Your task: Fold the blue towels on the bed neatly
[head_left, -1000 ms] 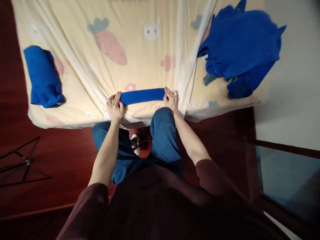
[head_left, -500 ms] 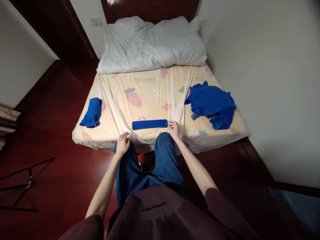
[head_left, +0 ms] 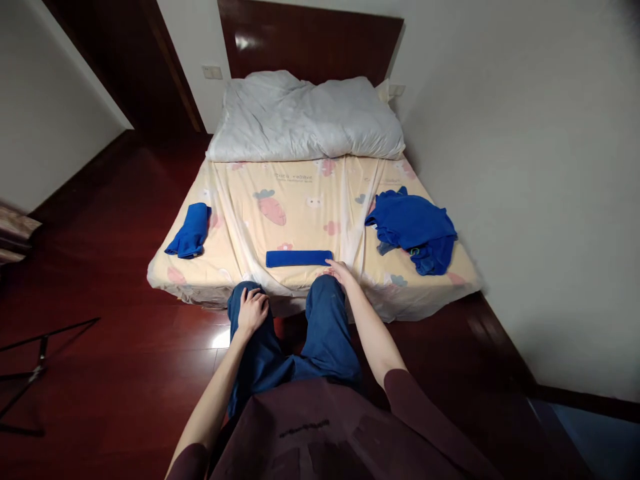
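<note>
A flat strip of folded blue cloth (head_left: 299, 259) lies across the bed near its front edge. My right hand (head_left: 337, 269) is at the strip's right end, just above my right knee, with fingers stretched out and nothing held; whether a fingertip touches the cloth I cannot tell. My left hand (head_left: 253, 309) rests on my left knee, its fingers spread and empty. On the left side of the bed sits a rolled blue cloth bundle (head_left: 192, 230). A loose heap of blue clothes (head_left: 413, 230) lies on the right side, with a small green mark on it.
The bed (head_left: 240, 230) has a yellow carrot-print sheet under thin, wrinkled plastic. A bulky pale quilt (head_left: 305, 120) lies against the dark headboard (head_left: 310, 40). Black stand legs (head_left: 37, 370) stand on the red floor at left. A white wall (head_left: 530, 200) runs along the right.
My left hand has moved back from the bed's edge onto my left knee. My right hand has shifted slightly onto the strip's right end. The view has tilted up, showing more headboard.
</note>
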Action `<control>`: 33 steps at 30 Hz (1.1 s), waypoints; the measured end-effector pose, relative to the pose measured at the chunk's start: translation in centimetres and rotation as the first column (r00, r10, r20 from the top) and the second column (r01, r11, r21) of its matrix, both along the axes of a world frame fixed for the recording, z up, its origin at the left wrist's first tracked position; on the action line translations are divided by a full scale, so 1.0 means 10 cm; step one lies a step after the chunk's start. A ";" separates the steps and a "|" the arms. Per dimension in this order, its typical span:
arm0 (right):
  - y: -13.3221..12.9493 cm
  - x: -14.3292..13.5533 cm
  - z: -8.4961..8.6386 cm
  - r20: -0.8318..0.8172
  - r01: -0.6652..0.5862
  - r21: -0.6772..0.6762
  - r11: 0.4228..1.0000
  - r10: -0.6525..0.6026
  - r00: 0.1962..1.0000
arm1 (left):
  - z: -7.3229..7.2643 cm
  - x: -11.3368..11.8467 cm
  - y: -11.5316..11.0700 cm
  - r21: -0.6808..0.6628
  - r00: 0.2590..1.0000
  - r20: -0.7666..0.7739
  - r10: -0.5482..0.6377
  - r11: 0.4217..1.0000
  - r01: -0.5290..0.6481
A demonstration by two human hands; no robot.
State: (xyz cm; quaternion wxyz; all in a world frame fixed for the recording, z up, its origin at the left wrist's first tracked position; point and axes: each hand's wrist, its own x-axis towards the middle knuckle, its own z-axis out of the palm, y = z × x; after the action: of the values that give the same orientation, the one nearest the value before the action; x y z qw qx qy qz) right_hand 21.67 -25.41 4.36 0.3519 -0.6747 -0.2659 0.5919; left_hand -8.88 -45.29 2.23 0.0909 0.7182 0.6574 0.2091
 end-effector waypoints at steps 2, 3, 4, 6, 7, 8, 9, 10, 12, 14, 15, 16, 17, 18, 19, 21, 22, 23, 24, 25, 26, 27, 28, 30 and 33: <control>0.08 0.02 0.05 0.018 0.025 -0.077 0.997 -0.023 1.000 | -0.03 0.03 0.01 -0.007 1.000 -0.006 -0.014 1.000 0.014; 0.11 0.02 0.06 0.031 0.044 -0.107 0.993 -0.040 0.999 | -0.04 0.04 0.02 -0.007 1.000 -0.012 -0.015 1.000 0.015; 0.13 0.01 0.07 0.043 0.062 -0.127 0.990 -0.056 0.997 | -0.05 0.05 0.03 -0.006 1.000 -0.018 -0.012 1.000 0.012; 0.14 -0.03 0.06 0.072 0.099 -0.144 0.985 -0.089 0.993 | -0.06 0.06 0.04 -0.005 1.000 -0.024 -0.004 1.000 0.003; 0.14 -0.06 0.04 0.088 0.117 -0.145 0.982 -0.105 0.991 | -0.06 0.06 0.04 -0.007 1.000 -0.024 -0.002 1.000 0.001; 0.14 -0.09 0.01 0.103 0.134 -0.144 0.981 -0.120 0.987 | -0.06 0.06 0.04 -0.010 1.000 -0.023 -0.001 1.000 0.001; 0.15 -0.12 -0.03 0.117 0.149 -0.140 0.979 -0.133 0.984 | -0.06 0.05 0.03 -0.013 1.000 -0.022 0.000 1.000 0.000; 0.15 -0.15 -0.07 0.129 0.163 -0.135 0.977 -0.146 0.981 | -0.05 0.04 0.03 -0.018 1.000 -0.021 0.000 1.000 -0.001; 0.17 -0.19 -0.15 0.146 0.189 -0.122 0.974 -0.170 0.974 | -0.05 0.03 0.02 -0.025 1.000 -0.019 0.005 1.000 -0.005; 0.22 -0.21 -0.22 0.151 0.211 -0.102 0.972 -0.194 0.969 | -0.06 0.02 0.02 -0.028 1.000 -0.009 0.008 1.000 -0.009; 0.25 -0.22 -0.24 0.149 0.221 -0.087 0.971 -0.206 0.967 | -0.06 0.02 0.02 -0.029 1.000 -0.004 0.009 1.000 -0.009; 0.28 -0.23 -0.25 0.144 0.231 -0.067 0.971 -0.220 0.965 | -0.07 0.01 0.02 -0.030 1.000 -0.002 0.010 1.000 -0.010; 0.31 -0.25 -0.25 0.136 0.241 -0.042 0.970 -0.233 0.963 | -0.07 0.01 0.03 -0.030 1.000 0.000 0.012 0.999 -0.012; 0.34 -0.26 -0.24 0.125 0.248 -0.012 0.969 -0.244 0.962 | -0.08 0.02 0.03 -0.030 1.000 0.001 0.015 0.999 -0.015; 0.37 -0.28 -0.22 0.110 0.249 0.020 0.968 -0.249 0.962 | -0.08 0.02 0.04 -0.031 1.000 0.003 0.016 0.999 -0.016; 0.41 -0.31 -0.15 0.064 0.230 0.088 0.969 -0.236 0.970 | -0.09 0.02 0.04 -0.031 1.000 0.010 0.014 0.999 -0.014; 0.42 -0.33 -0.11 0.036 0.210 0.121 0.970 -0.216 0.976 | -0.09 0.02 0.05 -0.031 1.000 0.012 0.012 0.999 -0.011; 0.43 -0.35 -0.06 0.007 0.186 0.154 0.971 -0.189 0.982 | -0.09 0.02 0.05 -0.032 1.000 0.013 0.009 0.999 -0.008; 0.44 -0.37 0.00 -0.020 0.159 0.186 0.970 -0.158 0.987 | -0.09 0.01 0.05 -0.032 1.000 0.012 0.006 0.999 -0.005; 0.45 -0.39 0.06 -0.042 0.133 0.215 0.968 -0.127 0.991 | -0.09 0.01 0.05 -0.032 1.000 0.013 0.004 0.999 -0.004; 0.46 -0.41 0.13 -0.058 0.109 0.240 0.965 -0.098 0.993 | -0.09 0.00 0.05 -0.030 1.000 0.014 0.002 1.000 -0.002; 0.47 -0.44 0.19 -0.072 0.089 0.266 0.960 -0.073 0.995 | -0.09 -0.01 0.04 -0.028 1.000 0.017 0.000 1.000 0.000; 0.49 -0.48 0.26 -0.084 0.072 0.298 0.952 -0.049 0.995 | -0.09 -0.01 0.04 -0.026 1.000 0.024 -0.002 1.000 0.003; 0.52 -0.58 0.41 -0.103 0.040 0.379 0.925 -0.001 0.995 | -0.10 -0.02 0.03 -0.023 0.999 0.046 -0.002 1.000 0.003; 0.57 -0.80 0.67 -0.071 -0.063 0.514 0.856 0.116 0.991 | -0.09 -0.06 0.02 -0.029 0.992 0.124 0.022 0.999 -0.019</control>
State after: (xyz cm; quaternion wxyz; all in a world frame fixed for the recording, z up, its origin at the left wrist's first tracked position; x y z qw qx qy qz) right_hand 13.72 -19.75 11.02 0.5027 -0.5142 -0.4262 0.5489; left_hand -9.48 -45.05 1.28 0.1395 0.6957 0.6607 0.2450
